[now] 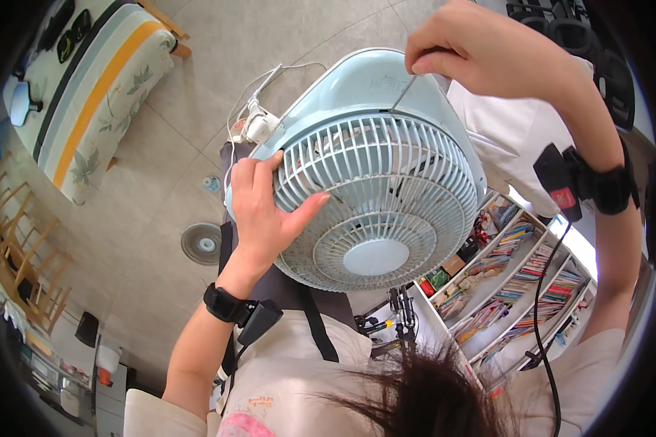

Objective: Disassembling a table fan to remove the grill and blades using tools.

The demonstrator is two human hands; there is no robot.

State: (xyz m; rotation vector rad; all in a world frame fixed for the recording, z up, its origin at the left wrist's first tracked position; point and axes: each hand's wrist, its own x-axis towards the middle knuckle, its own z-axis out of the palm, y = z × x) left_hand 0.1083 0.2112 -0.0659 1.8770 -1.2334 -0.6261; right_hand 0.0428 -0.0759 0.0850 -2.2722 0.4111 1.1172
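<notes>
- Dark hair, five o'clock.
- Right grip, one o'clock: clamped on thin rod.
- Left grip, nine o'clock: spread on edge of fan.
- Illegible print, fan's twelve o'clock.
- Floor, ten o'clock.

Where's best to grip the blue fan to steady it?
Probably its housing, at the left edge, approached from the left: the solid shell curves smoothly, and the left hand rests on that side. The front grille has thin bars, likely a poorer hold; the right hand, with a thin rod, occupies the top.
</notes>
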